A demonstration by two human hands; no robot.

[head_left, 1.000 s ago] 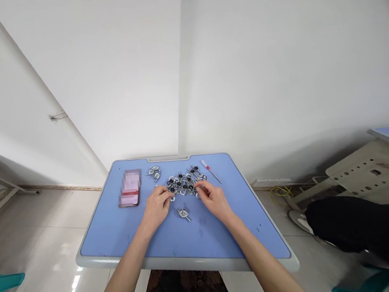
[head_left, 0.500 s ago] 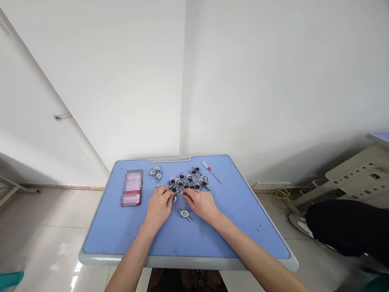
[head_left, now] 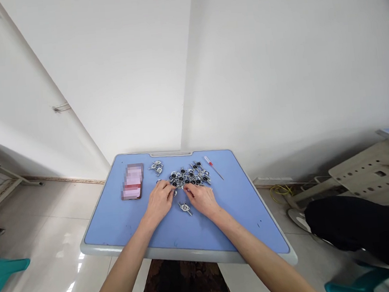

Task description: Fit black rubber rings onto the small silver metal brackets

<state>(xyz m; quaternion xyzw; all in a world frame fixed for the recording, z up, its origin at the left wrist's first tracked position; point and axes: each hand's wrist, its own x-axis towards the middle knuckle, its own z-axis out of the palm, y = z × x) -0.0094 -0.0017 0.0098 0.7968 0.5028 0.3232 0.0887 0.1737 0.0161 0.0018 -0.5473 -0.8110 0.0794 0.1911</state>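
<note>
A pile of small metal parts with black round pieces lies on the blue desktop. My left hand is at the pile's near left edge, fingers bent and pinched together; what they grip is too small to make out. Across a narrow gap, my right hand touches the pile's near side, thumb and forefinger closed, with their contents hidden. Between my wrists lies a single silver metal fitting with short stems. Several similar silver fittings sit together at the back left.
A phone lies on the left of the desk. A screwdriver with a red and clear handle rests right of the pile. A person's dark-clothed leg and another desk are at the right. A teal stool stands at the left.
The whole view has shifted slightly, so the desk appears a little higher. Both hands stay at the near edge of the pile, with only slight finger movement.
</note>
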